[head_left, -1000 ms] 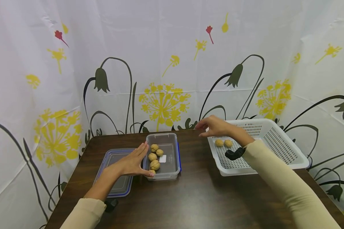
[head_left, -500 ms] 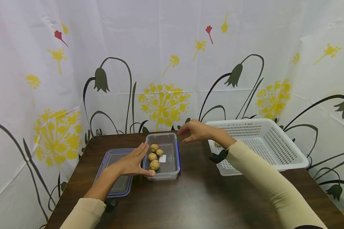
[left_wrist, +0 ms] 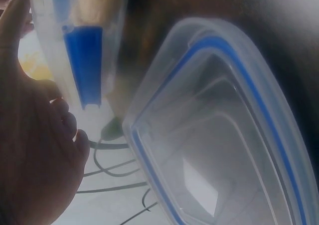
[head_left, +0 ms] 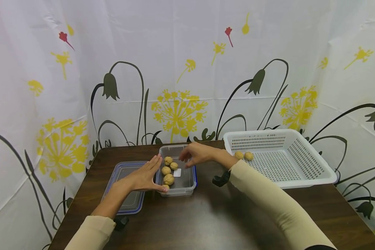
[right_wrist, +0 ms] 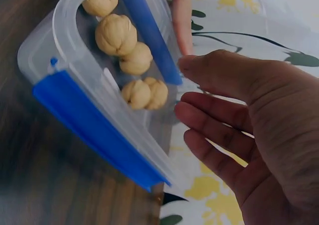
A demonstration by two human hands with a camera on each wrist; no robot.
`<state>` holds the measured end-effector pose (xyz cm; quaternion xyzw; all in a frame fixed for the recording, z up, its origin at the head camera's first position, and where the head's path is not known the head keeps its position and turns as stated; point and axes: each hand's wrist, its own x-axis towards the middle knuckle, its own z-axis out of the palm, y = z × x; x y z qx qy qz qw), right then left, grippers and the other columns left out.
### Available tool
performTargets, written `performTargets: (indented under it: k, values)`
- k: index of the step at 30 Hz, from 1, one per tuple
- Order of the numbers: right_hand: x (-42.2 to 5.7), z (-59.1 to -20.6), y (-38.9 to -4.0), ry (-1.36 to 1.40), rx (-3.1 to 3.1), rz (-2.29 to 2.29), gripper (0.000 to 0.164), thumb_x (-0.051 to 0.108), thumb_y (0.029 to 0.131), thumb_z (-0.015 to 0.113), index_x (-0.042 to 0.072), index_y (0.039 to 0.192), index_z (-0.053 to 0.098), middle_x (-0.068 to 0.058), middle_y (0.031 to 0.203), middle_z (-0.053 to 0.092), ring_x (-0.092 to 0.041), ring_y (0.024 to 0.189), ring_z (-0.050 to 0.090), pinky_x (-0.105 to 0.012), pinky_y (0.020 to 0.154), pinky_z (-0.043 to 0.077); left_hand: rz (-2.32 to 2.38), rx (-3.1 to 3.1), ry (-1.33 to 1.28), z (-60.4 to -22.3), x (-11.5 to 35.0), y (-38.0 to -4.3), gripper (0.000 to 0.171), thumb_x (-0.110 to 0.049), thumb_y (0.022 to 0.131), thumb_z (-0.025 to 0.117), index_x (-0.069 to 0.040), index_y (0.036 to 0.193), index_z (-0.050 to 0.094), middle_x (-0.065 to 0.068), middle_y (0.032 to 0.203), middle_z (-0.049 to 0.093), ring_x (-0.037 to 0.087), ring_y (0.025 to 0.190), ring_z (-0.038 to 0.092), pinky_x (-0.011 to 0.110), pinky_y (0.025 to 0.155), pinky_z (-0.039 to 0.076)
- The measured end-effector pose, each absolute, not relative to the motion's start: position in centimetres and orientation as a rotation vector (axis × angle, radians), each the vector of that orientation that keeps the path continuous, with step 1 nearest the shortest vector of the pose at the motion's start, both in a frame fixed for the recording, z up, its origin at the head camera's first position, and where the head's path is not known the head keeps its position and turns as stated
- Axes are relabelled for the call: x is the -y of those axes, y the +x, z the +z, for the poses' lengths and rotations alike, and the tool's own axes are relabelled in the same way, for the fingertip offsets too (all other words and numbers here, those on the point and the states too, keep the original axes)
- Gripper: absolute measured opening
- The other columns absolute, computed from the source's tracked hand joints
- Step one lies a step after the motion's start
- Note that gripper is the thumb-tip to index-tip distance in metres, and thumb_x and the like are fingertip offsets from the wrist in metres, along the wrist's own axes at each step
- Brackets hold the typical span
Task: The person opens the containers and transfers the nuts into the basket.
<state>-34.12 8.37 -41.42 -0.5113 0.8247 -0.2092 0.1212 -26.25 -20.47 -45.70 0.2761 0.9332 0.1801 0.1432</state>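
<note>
A clear plastic food container [head_left: 183, 182] with blue side latches stands left of the table's middle. Several walnuts [head_left: 168, 179] lie in it along the left side. My left hand [head_left: 144, 177] rests against the container's left side, fingers straight and thumb spread toward the near corner. Over the container's right half hovers my right hand [head_left: 197, 153]. In the right wrist view a gap shows between its thumb and loosely bent fingers [right_wrist: 214, 122], and I see nothing held there. The walnuts in that view lie inside the container, beyond the fingertips.
A white perforated basket [head_left: 326, 173] stands at the right with two walnuts [head_left: 243, 156] near its left end. A clear lid with a blue seal [head_left: 132, 201] lies flat on the dark table [head_left: 187, 222], partly under my left forearm. A flowered curtain hangs behind.
My right hand has moved left from above the basket's left edge to above the container. The left hand has stayed against the container. The walnuts in view lie as before.
</note>
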Motion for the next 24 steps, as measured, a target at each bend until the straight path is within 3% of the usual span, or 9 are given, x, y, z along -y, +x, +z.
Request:
performTargets:
  k: [12, 17, 24]
  values:
    - [-5.4, -43.9, -33.8, -1.459, -2.342, -0.613, 0.038, 0.009, 0.092, 0.083, -0.007, 0.124, 0.073, -0.018, 0.119, 0.077, -0.027, 0.106, 0.077, -0.024, 0.092, 0.059, 0.527, -2.692, 0.795, -45.6, 20.5, -26.1, 0.131, -0.067, 0.085, 0.079, 0.006, 0.167, 0.007, 0.025, 0.176, -0.002, 0.044, 0.163, 0.001, 0.065, 0.128, 0.014]
    - [-4.5, -44.5, -33.6, -1.454, -2.333, -0.611, 0.035, 0.006, 0.091, 0.083, -0.007, 0.122, 0.074, -0.018, 0.117, 0.077, -0.028, 0.105, 0.077, -0.026, 0.091, 0.06, 0.526, -2.694, 0.802, -45.5, 20.6, -26.2, 0.131, -0.067, 0.085, 0.079, 0.008, 0.166, 0.008, 0.025, 0.176, -0.002, 0.044, 0.163, 0.001, 0.065, 0.128, 0.014]
    - [-3.4, -45.8, -33.3, -1.472, -2.335, -0.587, 0.03, 0.007, 0.089, 0.085, -0.001, 0.118, 0.077, -0.014, 0.114, 0.079, -0.025, 0.102, 0.077, -0.018, 0.086, 0.058, 0.526, -2.697, 0.815, -45.6, 20.6, -26.2, 0.131, -0.067, 0.085, 0.079, 0.008, 0.166, 0.008, 0.026, 0.176, -0.001, 0.045, 0.162, 0.002, 0.066, 0.127, 0.014]
